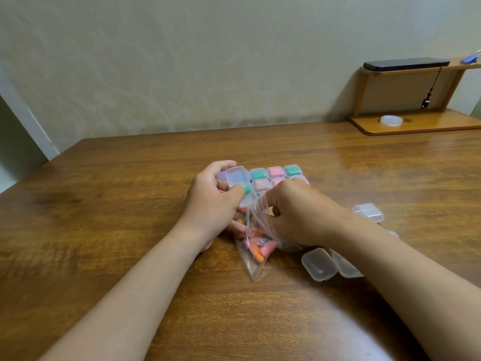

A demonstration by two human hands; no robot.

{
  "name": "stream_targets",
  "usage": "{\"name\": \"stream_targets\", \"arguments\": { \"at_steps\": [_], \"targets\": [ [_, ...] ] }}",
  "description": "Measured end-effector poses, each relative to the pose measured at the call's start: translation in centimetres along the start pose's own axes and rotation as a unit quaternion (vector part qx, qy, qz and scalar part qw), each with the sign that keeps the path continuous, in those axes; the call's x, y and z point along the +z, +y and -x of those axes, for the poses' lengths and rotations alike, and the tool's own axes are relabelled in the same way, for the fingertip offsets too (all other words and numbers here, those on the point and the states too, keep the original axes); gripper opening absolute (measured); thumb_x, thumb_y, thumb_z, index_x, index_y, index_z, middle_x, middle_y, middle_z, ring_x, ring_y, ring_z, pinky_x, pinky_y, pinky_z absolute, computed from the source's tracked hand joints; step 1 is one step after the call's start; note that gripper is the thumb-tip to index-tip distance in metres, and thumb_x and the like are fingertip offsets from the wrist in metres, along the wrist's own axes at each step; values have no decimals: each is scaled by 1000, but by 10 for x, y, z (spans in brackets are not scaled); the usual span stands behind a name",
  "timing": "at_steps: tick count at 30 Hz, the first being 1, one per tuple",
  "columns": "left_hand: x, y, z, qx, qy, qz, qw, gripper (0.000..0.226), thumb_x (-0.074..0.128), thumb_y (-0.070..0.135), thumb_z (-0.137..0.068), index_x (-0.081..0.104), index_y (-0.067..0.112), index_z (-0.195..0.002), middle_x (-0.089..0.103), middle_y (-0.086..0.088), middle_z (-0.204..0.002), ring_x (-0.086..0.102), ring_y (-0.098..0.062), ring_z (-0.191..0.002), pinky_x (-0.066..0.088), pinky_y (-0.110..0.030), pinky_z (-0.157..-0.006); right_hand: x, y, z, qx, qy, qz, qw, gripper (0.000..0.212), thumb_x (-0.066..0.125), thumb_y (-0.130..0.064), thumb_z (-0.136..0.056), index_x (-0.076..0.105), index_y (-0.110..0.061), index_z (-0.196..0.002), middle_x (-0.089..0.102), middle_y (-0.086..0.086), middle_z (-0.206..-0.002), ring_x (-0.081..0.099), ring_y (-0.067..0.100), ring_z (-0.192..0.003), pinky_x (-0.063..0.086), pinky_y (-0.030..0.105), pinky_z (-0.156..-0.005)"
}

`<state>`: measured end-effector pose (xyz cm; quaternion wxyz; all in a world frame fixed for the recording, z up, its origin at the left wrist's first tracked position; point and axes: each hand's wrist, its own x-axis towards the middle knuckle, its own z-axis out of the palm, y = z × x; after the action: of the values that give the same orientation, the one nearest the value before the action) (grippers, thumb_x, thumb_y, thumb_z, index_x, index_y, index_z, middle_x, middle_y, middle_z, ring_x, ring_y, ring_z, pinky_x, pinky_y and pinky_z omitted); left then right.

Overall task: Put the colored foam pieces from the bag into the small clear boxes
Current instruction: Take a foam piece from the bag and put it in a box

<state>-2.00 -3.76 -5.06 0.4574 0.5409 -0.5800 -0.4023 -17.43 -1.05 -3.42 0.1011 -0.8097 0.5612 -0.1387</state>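
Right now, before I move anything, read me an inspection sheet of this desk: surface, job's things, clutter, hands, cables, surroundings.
Surface: glossy brown wooden table, no spills seen.
Job's things: clear plastic zip bag holding orange and pink foam pieces; closed small clear boxes with green, pink and purple fills, grouped behind the hands; empty-looking clear boxes at the right.
Clutter: white round ring on the low wooden desk shelf at far right.
Hands: left hand grips an open-lidded small clear box, a green foam piece beside the thumb; right hand grips the bag's mouth.
Cables: thin black cord hanging from a flat black device on the shelf.
Surroundings: pale wall behind the table.
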Motion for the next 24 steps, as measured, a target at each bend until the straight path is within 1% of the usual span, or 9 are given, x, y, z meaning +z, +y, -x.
{"name": "stream_targets", "arguments": {
  "at_steps": [4, 7, 9, 11, 13, 17, 19, 21, 24],
  "targets": [
    [-2, -2, -2, 21, 22, -22, 999, 44, 57, 0, -93, 55, 27, -127, 62, -9, -93, 70, -13, -55, 49, -27, -35, 0, 5, -1, 3, 2, -25, 1000, 26, 64, -28, -92, 61, -26, -66, 46, -12, -53, 45, 6, -49, 28, 14, -43],
    [-4, -3, -3, 54, 41, -66, 996, 44, 58, 2, -91, 55, 28, -125, 64, -3, -89, 73, -15, -58, 45, -25, -35, -2, 9, -1, 9, -5, -49, 999, 25, 67, -28, -90, 61, -34, -66, 50, -15, -48, 50, -1, -50, 30, 13, -42],
    [-4, -5, -4, 71, 49, -92, 992, 44, 60, 3, -89, 57, 29, -124, 63, 3, -83, 73, -16, -59, 52, -31, -39, -2, 10, -1, 9, -18, -46, 999, 13, 64, -25, -90, 72, -30, -81, 55, -13, -57, 51, 4, -53, 33, 15, -47],
    [-4, -8, -5, 83, 61, -122, 987, 44, 62, 8, -87, 59, 32, -124, 63, 7, -78, 74, -17, -65, 61, -43, -54, 0, 10, -2, 13, -24, -34, 999, 14, 61, -22, -91, 74, -22, -95, 60, -8, -67, 53, 8, -59, 40, 23, -52],
    [-3, -11, -6, 89, 62, -144, 984, 44, 64, 13, -85, 59, 36, -123, 63, 9, -78, 74, -18, -72, 62, -49, -65, 0, 11, -3, 25, -30, -23, 999, 14, 58, -20, -93, 72, -19, -92, 61, -5, -71, 55, 13, -62, 43, 26, -53],
    [-3, -13, -5, 95, 40, -157, 982, 47, 61, 22, -79, 58, 42, -121, 62, 12, -83, 73, -24, -82, 61, -52, -69, -1, 5, -2, 37, -32, -5, 999, 25, 54, -17, -93, 60, -22, -69, 58, -4, -66, 52, 14, -60, 39, 25, -50],
    [-2, -13, -5, 94, 28, -162, 982, 47, 62, 16, -83, 59, 37, -125, 60, 11, -83, 72, -26, -81, 62, -48, -63, -3, 1, -2, 48, -30, -8, 998, 34, 54, -17, -93, 49, -26, -60, 52, -7, -62, 47, 10, -57, 35, 25, -48],
    [-1, -12, -5, 82, 20, -145, 986, 49, 62, 8, -86, 59, 31, -129, 60, 8, -83, 73, -24, -71, 59, -35, -50, -2, -2, -2, 58, -25, -13, 998, 37, 56, -20, -93, 46, -29, -59, 48, -10, -61, 45, 8, -57, 35, 25, -50],
    [-1, -10, -3, 69, 9, -120, 990, 49, 61, 2, -89, 57, 26, -132, 60, 4, -81, 72, -21, -60, 51, -27, -43, -1, -2, -3, 59, -15, -34, 998, 17, 61, -24, -92, 67, -26, -77, 48, -13, -63, 47, 7, -60, 42, 27, -59]
  ]
}}
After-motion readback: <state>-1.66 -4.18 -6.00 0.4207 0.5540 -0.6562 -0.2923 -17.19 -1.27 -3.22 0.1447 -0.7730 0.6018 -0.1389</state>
